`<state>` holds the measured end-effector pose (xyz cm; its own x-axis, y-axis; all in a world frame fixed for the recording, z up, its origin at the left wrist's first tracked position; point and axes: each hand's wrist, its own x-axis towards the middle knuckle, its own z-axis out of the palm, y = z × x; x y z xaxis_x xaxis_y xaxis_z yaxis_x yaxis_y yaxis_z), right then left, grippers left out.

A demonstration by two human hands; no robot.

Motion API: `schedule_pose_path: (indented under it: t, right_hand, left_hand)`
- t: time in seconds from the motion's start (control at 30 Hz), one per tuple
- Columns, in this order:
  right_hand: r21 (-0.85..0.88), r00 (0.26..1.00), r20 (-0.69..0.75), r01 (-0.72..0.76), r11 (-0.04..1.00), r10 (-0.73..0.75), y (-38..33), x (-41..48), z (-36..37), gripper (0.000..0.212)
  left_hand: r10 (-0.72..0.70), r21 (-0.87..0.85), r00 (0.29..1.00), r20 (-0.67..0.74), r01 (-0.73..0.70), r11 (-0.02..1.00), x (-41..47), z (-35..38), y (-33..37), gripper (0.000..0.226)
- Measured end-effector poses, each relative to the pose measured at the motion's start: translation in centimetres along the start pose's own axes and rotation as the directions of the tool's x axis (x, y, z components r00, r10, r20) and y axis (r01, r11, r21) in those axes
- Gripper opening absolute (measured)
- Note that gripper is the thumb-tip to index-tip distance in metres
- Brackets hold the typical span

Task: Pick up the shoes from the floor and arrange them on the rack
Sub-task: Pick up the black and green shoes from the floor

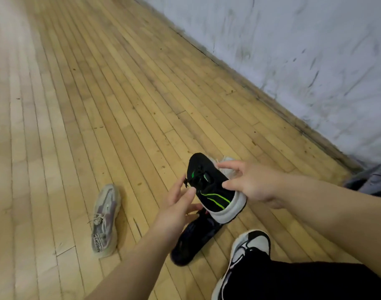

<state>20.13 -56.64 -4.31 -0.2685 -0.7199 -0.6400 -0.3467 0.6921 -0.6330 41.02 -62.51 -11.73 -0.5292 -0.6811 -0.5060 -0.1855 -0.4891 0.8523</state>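
My right hand [252,182] grips a black shoe with green stripes and a white sole [213,191], held tilted above the floor with its toe pointing away. My left hand [176,208] is just left of it, thumb up near the laces. Its fingers reach the collar of a second dark shoe [193,241] lying below; whether they grip it is unclear. A grey and lilac sneaker [105,221] lies on the wooden floor to the left. No rack is in view.
The plank floor [98,105] stretches ahead and to the left. A scuffed white wall [293,61] runs along the right. My own foot in a white and black sneaker [250,245] is at the bottom right. A grey bundle of cloth [371,180] lies by the wall.
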Motion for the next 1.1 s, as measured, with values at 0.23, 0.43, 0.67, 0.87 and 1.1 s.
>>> schedule_pose_path:
  t: [0.23, 0.43, 0.67, 0.87, 1.1]
  right_hand:
    - [0.371, 0.969, -0.229, 0.0, 0.929, 0.092, 3.0, -11.0, -9.3, 0.044]
    - [0.581, 0.872, -0.44, 0.096, 0.808, 0.213, 10.9, -27.4, -14.5, 0.037]
    - [0.744, 0.719, -0.549, 0.187, 0.642, 0.426, 22.3, -43.9, -11.6, 0.031]
    - [0.809, 0.557, -0.581, 0.314, 0.497, 0.593, 31.7, -50.8, -7.2, 0.029]
    - [0.846, 0.388, -0.518, 0.364, 0.389, 0.763, 44.0, -59.1, 1.5, 0.039]
  left_hand:
    - [0.13, 0.042, 0.954, 0.272, -0.147, 0.988, -2.5, 12.4, 7.6, 0.059]
    - [-0.031, 0.126, 0.817, 0.576, -0.051, 0.991, -7.8, 26.9, 13.1, 0.037]
    - [-0.428, 0.604, 0.53, 0.732, -0.215, 0.767, -19.8, 40.3, 11.2, 0.016]
    - [-0.568, 0.73, 0.486, 0.664, -0.257, 0.634, -27.2, 49.7, 3.6, 0.007]
    - [-0.645, 0.771, 0.425, 0.635, -0.304, 0.559, -36.2, 58.6, -9.2, 0.019]
